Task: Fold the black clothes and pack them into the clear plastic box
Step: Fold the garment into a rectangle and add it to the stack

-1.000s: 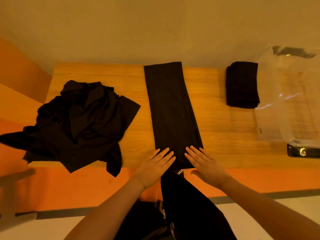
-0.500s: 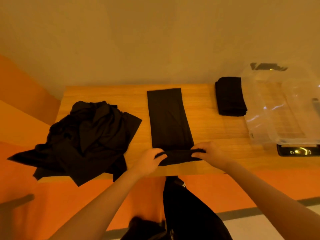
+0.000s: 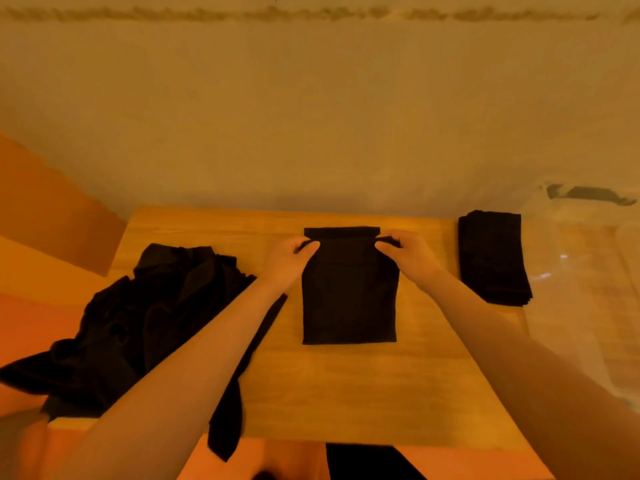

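Wooden table [image 3: 346, 386] against plain beige wall [image 3: 311, 116], orange floor [image 3: 41, 327], warm dim light

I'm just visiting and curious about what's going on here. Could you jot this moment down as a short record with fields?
surface: wooden table
being folded: black garment, doubled over at table centre
left hand: pinches the garment's far left corner
right hand: pinches the far right corner
unfolded: black clothes pile, left side
finished: folded black stack, right side
clear plastic box: far right, no clothes visible inside
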`<state>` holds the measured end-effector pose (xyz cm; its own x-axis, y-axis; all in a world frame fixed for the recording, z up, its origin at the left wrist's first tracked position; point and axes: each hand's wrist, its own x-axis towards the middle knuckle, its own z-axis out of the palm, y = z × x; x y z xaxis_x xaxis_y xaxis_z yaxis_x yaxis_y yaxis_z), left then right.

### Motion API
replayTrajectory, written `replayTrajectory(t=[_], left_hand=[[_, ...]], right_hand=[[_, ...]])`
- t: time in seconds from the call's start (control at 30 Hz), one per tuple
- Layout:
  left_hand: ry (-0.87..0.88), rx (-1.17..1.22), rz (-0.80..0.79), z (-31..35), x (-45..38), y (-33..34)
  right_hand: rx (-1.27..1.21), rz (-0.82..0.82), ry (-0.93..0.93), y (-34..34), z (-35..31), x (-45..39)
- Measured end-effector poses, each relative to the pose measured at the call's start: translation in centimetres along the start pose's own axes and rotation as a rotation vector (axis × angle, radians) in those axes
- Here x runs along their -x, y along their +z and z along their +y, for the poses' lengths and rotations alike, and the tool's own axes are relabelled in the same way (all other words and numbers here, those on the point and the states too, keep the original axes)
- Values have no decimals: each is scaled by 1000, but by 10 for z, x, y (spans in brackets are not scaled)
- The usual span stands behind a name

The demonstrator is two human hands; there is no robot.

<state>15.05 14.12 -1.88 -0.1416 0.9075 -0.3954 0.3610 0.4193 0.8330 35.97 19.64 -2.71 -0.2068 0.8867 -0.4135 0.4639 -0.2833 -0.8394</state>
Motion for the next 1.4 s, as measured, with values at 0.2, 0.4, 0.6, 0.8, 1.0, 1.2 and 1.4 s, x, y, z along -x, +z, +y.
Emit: replayTrajectory(t=[0.2, 0.4, 0.6, 0.8, 1.0, 1.2, 1.4], left_hand=[[-87, -57, 68, -16, -66, 16], [-33, -223, 229, -34, -87, 27], [-8, -221, 372, -39, -88, 33], [388, -555, 372, -35, -60, 43], [275, -916, 36, -73, -51, 57], [121, -965, -42, -64, -47, 54], [647, -1086, -92, -79, 21, 46]], right_hand=[[74, 4, 15, 8, 21, -61], [277, 129, -76, 16, 37, -82], [382, 240, -88, 24, 37, -84], [803, 339, -550, 32, 41, -65], [991, -6, -352, 30, 72, -59], [995, 5, -191, 31, 66, -53], [1027, -126, -598, 15, 77, 9]])
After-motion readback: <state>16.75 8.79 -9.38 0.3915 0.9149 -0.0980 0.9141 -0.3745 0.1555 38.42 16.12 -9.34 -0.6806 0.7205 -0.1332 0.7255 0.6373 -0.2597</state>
